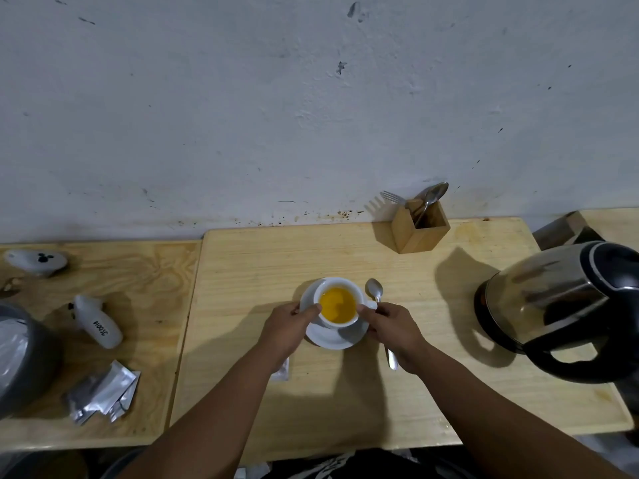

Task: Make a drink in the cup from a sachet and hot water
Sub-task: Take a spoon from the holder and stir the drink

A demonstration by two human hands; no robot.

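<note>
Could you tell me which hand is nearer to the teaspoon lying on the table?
Right. The right hand lies over the teaspoon handle, right of the cup; the left hand is across the cup.

open tabletop (pixel 262 264) left of and behind cup (pixel 338 303), toward frame centre. right side crowded: spoon (pixel 377 299) just beside cup, kettle (pixel 567 305) at right edge, cutlery holder (pixel 420 226) upper right.

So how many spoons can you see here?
2: one spoon lying on the table right of the cup, one standing spoon in the wooden holder. More may be hidden inside.
</note>
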